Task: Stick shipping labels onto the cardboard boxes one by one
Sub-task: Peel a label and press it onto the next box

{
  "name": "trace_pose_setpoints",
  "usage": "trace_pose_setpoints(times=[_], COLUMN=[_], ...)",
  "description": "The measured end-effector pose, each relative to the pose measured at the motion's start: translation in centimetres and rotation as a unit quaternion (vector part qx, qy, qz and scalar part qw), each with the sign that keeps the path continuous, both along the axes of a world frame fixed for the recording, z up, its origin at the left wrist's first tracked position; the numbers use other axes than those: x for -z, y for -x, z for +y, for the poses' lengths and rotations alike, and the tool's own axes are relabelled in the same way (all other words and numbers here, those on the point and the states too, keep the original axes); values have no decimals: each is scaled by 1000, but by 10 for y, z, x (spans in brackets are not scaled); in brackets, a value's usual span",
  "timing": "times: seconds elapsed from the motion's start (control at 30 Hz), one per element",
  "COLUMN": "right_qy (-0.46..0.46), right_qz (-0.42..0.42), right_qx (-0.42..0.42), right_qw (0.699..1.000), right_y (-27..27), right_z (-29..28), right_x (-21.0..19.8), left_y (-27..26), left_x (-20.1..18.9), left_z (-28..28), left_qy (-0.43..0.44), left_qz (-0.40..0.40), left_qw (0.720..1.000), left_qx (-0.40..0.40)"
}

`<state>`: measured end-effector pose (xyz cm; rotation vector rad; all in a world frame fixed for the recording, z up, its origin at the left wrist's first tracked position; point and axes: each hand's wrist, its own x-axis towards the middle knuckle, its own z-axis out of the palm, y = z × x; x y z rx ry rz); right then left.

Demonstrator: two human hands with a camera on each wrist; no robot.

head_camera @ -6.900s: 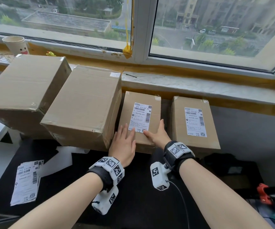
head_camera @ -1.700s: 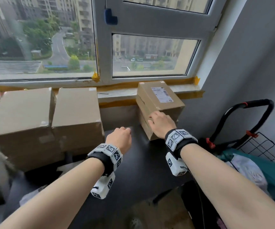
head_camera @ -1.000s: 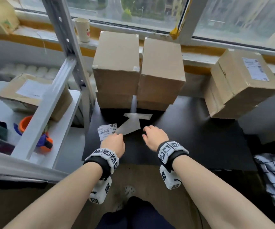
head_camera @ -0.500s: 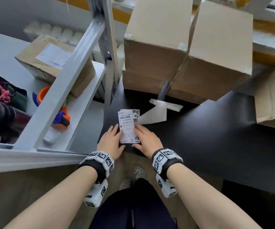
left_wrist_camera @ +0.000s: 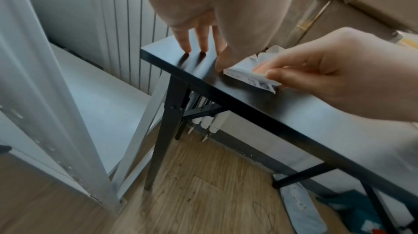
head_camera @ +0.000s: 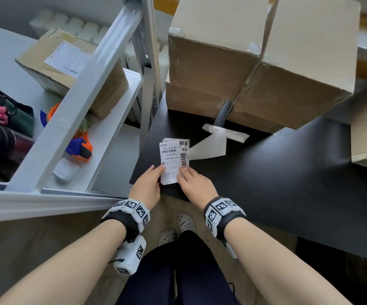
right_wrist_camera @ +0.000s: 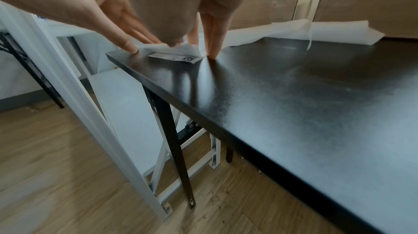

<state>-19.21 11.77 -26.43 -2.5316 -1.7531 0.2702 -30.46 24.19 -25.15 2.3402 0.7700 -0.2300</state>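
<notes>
**Label stack being worked at the table corner**

The near end of the label stack (head_camera: 173, 162) is pinched by the right hand (head_camera: 196, 184), thumb and fingers curled onto its lower right corner, with the corner seen lifted a bit in the left wrist view. The left hand (head_camera: 146, 187) is laid relaxed just left of the grip, fingers straight and fingertips (left_wrist_camera: 186, 46) pressed on the table (head_camera: 288, 177), thumb touching the stack's left edge. Nothing is gripped by it.

The stack itself is sat on the black table near its front left corner. Just beyond the grip and a little right, a crumpled white backing sheet (head_camera: 217, 142) is lying flat. Further past that, two big unlabelled boxes (head_camera: 261, 62) are stood side by side, touching. Off to the left of the grip, a labelled box (head_camera: 72, 69) and an orange tape gun (head_camera: 79, 142) can be seen on the white shelf (head_camera: 103, 137).
</notes>
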Motion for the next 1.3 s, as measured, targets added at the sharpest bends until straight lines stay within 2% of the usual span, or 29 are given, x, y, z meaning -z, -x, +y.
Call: trace_pose_setpoints(times=[0.07, 0.17, 0.23, 0.33, 0.43, 0.57, 0.7, 0.77, 0.87, 0.93, 1.03, 1.17, 1.3], right_qy=[-11, -12, -16, 52, 104, 111, 58, 25, 42, 28, 38, 20, 0], right_qz=[-20, -6, 14, 77, 86, 117, -2, -43, -3, 1, 93, 155, 211], right_qx=[-15, -23, 10, 12, -27, 7, -22, -37, -33, 15, 91, 135, 201], right_qw=[1000, 1000, 1000, 996, 990, 987, 998, 998, 999, 999, 991, 978, 956], right_y=[0, 0, -2, -5, -8, -4, -1, -2, -5, -5, -8, -11, -12], right_z=[0, 3, 5, 6, 7, 16, 16, 16, 16, 16, 17, 17, 17], right_x=[-2, -7, -14, -19, -10, -4, 3, 2, -10, -16, -28, -35, -35], left_y=[-2, -8, -13, -18, -19, -13, -3, 0, -3, -6, -10, -14, -18], left_x=[-4, -13, -18, -19, -15, -12, -15, -13, -13, -13, -14, -16, -19], left_z=[-2, -5, -6, -7, -8, -6, -8, -5, -2, -1, -1, 0, -2], left_qy=[11, 1, 21, 46, 50, 23, -87, -96, -59, -50, -26, -11, -4], left_qz=[-14, -30, -6, 18, 28, 14, 70, 71, 59, 53, 46, -7, 13], left_qw=[999, 992, 986, 978, 979, 986, 993, 993, 996, 997, 998, 995, 998], left_qx=[-41, -123, -167, -201, -198, -163, -33, -6, -35, -39, -46, -96, -62])
